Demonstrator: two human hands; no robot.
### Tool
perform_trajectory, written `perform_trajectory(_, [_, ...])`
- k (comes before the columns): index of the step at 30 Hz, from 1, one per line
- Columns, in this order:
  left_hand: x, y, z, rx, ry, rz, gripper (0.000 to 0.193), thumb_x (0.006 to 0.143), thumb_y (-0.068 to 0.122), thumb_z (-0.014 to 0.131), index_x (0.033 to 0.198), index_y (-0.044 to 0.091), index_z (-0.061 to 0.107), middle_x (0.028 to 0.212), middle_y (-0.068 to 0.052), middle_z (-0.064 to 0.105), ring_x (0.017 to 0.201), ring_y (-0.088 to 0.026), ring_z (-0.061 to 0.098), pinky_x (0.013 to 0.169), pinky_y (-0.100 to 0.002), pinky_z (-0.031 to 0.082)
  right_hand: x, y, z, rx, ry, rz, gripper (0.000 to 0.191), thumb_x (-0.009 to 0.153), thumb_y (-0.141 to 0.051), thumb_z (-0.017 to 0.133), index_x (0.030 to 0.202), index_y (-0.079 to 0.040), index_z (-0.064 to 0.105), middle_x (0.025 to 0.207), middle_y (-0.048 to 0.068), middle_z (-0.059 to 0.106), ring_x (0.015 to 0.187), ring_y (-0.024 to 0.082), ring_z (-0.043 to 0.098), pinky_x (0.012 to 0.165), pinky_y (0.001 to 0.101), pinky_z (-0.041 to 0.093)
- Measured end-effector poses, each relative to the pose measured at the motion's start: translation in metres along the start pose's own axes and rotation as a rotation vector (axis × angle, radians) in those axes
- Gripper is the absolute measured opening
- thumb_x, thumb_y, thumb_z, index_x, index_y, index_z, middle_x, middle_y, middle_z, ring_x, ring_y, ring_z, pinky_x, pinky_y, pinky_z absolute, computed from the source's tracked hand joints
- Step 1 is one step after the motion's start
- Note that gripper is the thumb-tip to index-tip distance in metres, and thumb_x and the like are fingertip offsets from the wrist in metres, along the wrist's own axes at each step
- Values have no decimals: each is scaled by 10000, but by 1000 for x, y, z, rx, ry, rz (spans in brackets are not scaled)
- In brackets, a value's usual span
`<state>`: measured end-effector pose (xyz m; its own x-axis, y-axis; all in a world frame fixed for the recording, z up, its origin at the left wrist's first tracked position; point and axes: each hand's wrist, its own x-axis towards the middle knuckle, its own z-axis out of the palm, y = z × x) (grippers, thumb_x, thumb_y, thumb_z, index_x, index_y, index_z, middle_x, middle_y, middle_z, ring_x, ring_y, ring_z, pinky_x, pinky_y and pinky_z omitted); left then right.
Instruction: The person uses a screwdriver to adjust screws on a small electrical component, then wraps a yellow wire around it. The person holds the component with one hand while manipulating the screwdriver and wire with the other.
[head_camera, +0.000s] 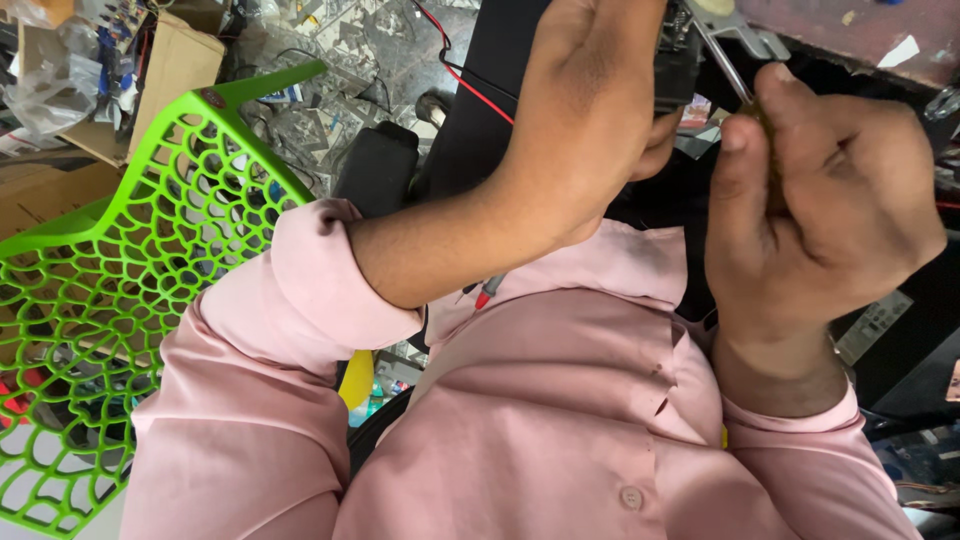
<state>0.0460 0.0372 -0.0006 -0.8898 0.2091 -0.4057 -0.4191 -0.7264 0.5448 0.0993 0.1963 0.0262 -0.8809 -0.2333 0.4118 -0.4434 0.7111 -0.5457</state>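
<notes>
A green lattice chair (120, 290) stands at far left. The left hand (590, 100) wraps closed around a black device (678, 60) (mostly hidden), while the right hand (830, 200) pinches a screwdriver (722, 60) whose shaft angles up to that device.

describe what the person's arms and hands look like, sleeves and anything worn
Both arms wear a pale pink button-up shirt. The left sleeve is rolled back into a thick cuff below the elbow, leaving the forearm bare. The right sleeve reaches almost to the wrist. The left hand and right hand are bare: no gloves, rings or watch show.
</notes>
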Motion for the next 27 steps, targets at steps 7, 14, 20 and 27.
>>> perform_trajectory(7, [-4, 9, 11, 41, 15, 30, 249, 1156, 247, 430, 1051, 36, 511, 609, -15, 437, 457, -96, 353, 416, -296, 256, 2, -7, 1, -16, 25, 28, 179, 1118, 67, 728, 1294, 87, 708, 1096, 179, 670, 921, 248, 648, 807, 305, 526])
perform_trajectory(14, [-11, 16, 19, 110, -99, 109, 291, 1210, 303, 439, 1205, 28, 536, 725, -3, 491, 472, -41, 337, 419, -234, 223, 6, -8, 2, -39, 80, 6, 160, 1124, 61, 754, 1273, 87, 702, 1098, 186, 667, 887, 263, 651, 770, 317, 526])
perform_trajectory(20, [-12, 12, 13, 175, -269, 154, 259, 1220, 317, 461, 1251, 66, 520, 781, 27, 501, 516, -18, 354, 451, -211, 252, 8, -13, -3, -100, 85, -7, 210, 1080, 98, 753, 1278, 68, 690, 1084, 181, 655, 878, 287, 647, 778, 341, 541])
perform_trajectory(27, [-20, 16, 10, 120, -319, 91, 282, 1222, 333, 488, 1287, 61, 524, 927, 17, 541, 732, -9, 455, 576, -201, 339, 6, -16, -15, -143, 59, -74, 303, 992, 96, 792, 1272, 34, 694, 1054, 162, 650, 844, 282, 649, 720, 347, 529])
